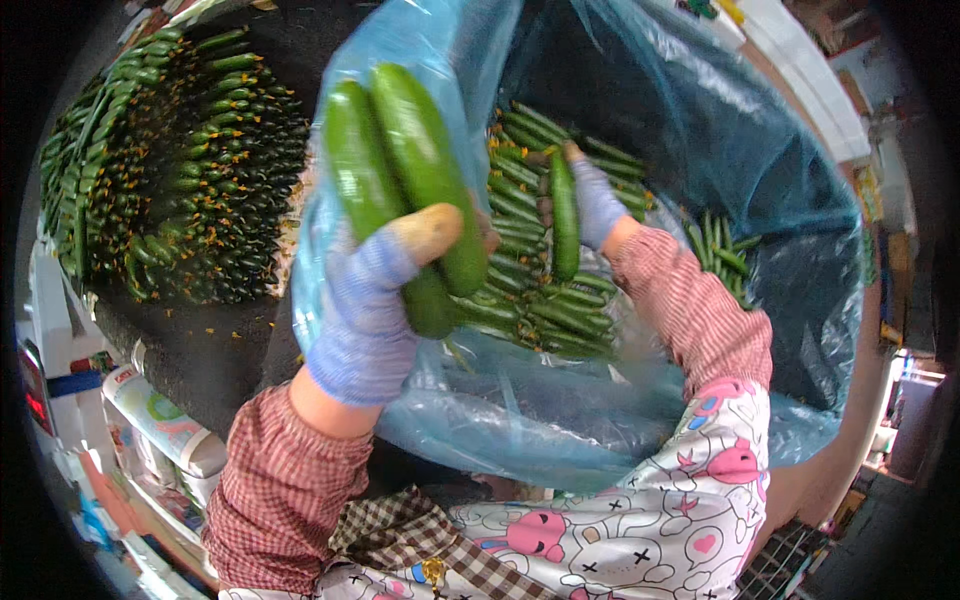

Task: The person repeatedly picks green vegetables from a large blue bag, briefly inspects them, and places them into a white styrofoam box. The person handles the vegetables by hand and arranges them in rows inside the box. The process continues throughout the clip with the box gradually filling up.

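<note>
My left hand (375,300), in a blue knit glove with a tan thumb, grips green cucumbers (427,172), at least two side by side, over the left edge of a large translucent blue plastic bag (510,435). Inside the bag, my right hand (596,195), gloved the same way, holds one upright cucumber (565,217) by its upper end. Below it lie rows of cucumbers (570,315), some with yellow blossom ends. A smaller bunch of cucumbers (720,247) rests farther right in the bag. The fingers of my right hand are partly hidden behind the cucumber.
A big heap of stacked cucumbers (232,180) with yellow blossoms covers the dark surface (217,337) on the left. A white plastic bottle (165,420) lies near that surface's lower left edge. A black wire rack (780,559) stands at the lower right.
</note>
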